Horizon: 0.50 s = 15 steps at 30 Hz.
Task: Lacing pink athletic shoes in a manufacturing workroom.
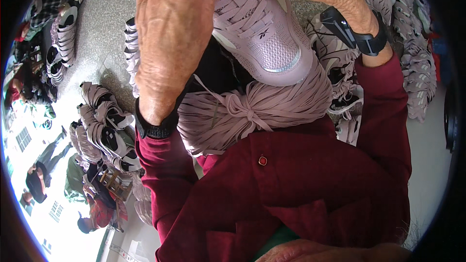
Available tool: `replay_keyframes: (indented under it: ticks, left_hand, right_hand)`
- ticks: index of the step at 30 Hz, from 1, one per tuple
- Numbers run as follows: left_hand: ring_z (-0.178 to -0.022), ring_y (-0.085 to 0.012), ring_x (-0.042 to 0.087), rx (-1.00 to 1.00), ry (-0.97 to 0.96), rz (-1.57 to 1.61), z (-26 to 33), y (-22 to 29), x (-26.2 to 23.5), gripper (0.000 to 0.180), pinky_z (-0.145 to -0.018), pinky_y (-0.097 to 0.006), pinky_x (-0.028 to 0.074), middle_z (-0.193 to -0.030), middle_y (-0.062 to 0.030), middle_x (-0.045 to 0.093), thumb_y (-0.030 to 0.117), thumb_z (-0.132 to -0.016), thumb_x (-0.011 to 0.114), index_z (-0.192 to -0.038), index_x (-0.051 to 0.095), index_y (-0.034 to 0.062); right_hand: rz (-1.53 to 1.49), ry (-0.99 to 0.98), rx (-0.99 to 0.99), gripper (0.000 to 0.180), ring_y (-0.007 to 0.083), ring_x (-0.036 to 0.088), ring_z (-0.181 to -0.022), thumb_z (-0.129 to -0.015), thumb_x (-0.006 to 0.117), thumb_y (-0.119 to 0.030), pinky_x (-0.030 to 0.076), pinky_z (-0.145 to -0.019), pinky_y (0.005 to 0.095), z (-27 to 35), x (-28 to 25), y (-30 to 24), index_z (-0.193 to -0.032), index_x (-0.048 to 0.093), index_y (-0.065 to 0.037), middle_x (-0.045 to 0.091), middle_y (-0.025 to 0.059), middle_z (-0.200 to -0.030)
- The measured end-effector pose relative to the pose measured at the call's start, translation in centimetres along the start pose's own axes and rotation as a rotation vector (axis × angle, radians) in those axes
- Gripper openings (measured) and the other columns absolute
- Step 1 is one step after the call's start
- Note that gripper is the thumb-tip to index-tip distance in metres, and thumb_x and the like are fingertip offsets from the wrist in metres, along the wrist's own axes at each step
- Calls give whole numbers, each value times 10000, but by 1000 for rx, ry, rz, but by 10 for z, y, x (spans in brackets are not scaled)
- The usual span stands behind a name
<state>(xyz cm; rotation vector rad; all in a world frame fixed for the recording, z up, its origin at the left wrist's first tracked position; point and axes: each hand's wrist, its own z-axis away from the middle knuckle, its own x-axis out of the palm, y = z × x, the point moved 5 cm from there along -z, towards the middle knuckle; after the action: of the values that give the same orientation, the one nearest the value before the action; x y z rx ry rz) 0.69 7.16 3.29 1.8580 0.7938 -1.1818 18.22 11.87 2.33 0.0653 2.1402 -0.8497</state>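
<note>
Many shoes flank the sneaker and lace bundle.

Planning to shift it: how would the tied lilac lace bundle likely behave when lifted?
The lace bundle would probably flop, being many thin strands. Lifted by its knot, its fanned sides would likely sag. Rolling seems unlikely, given its wide, pinched shape.

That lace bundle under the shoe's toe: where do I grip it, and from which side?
Probably pinch the lace bundle at its knot, coming from above on the person's side. The bundle gathers at that knot and spreads toward both ends, while the shoe overlaps its far edge.
</note>
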Motion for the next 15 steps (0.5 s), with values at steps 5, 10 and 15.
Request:
replay_keyframes:
  ticks: [5,10,15]
  left_hand:
    - [-753,-173,685,11,-94,103,-3,0,-6,182,-691,-307,532,-840,-87,704,136,-921,703,-1076,677,43]
    - [-587,-177,606,-218,-162,383,-6,1,-13,156,-557,-304,474,-668,-106,639,116,-905,676,-930,689,-38]
    - [-789,-104,647,-98,-174,385,3,-23,2,199,-731,-245,520,-891,-59,721,103,-965,665,-1139,695,12]
  right_hand:
    - [-34,-52,-56,329,307,613,-1016,-792,510,157,535,-827,394,-6,-2,2,-1071,609,13,552,120,-1102]
    - [-118,-195,-8,204,278,612,-992,-846,604,89,536,-840,376,-16,5,9,-1030,625,5,547,119,-1085]
    - [-122,-237,35,133,257,606,-963,-881,643,14,532,-835,363,-16,-3,8,-1011,629,-11,545,108,-1046]
